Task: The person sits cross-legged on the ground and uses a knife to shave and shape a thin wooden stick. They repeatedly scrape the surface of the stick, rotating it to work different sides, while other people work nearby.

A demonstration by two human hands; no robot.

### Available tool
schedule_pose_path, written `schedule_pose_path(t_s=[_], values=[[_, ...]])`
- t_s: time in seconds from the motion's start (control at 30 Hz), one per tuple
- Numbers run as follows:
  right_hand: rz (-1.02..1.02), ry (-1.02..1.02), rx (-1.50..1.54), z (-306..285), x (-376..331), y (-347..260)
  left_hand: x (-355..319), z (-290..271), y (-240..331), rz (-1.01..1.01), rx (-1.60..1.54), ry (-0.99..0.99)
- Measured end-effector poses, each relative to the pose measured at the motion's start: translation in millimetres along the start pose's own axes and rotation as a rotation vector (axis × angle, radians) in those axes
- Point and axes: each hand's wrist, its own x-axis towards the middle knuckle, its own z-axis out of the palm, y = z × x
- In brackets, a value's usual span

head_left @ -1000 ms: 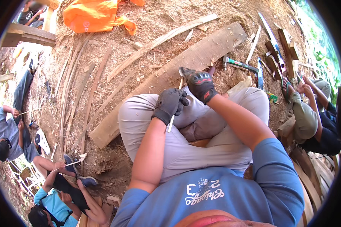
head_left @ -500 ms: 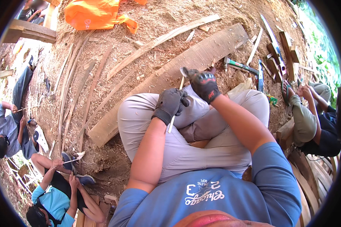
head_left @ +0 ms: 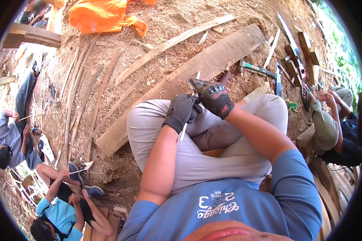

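Here, both gloved fists are closed on 1 thin pale stick (head_left: 184, 132), which stands nearly upright over the lap. The left hand (head_left: 182, 112) wraps its middle; the right hand (head_left: 213, 96) clamps near the top (head_left: 197, 75), seemingly with a blade I cannot make out. Short strokes away from the lower fist would suit. A long plank (head_left: 213, 60) lies beyond the knees, a hammer (head_left: 255, 69) at its right end.
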Motion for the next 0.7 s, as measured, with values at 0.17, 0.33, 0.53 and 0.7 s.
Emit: schedule_pose_path(t_s=[0.17,0.33,0.53,0.7], values=[[0.154,-0.095,-0.048,12.0,20.5,29.2,4.4,-1.3,-6.0,0.001,-0.072,-0.021],[-0.018,0.056,0.183,13.7,2.7,17.1,4.2,0.5,-2.0,-0.023,-0.071,-0.050],[0.143,-0.160,0.042,2.4,9.6,13.7,11.1,-6.1,-13.6,0.018,-0.076,-0.046],[-0.012,-0.022,0.139,-17.6,-5.5,2.2,0.0,6.8,3.5,0.020,0.056,0.017]])
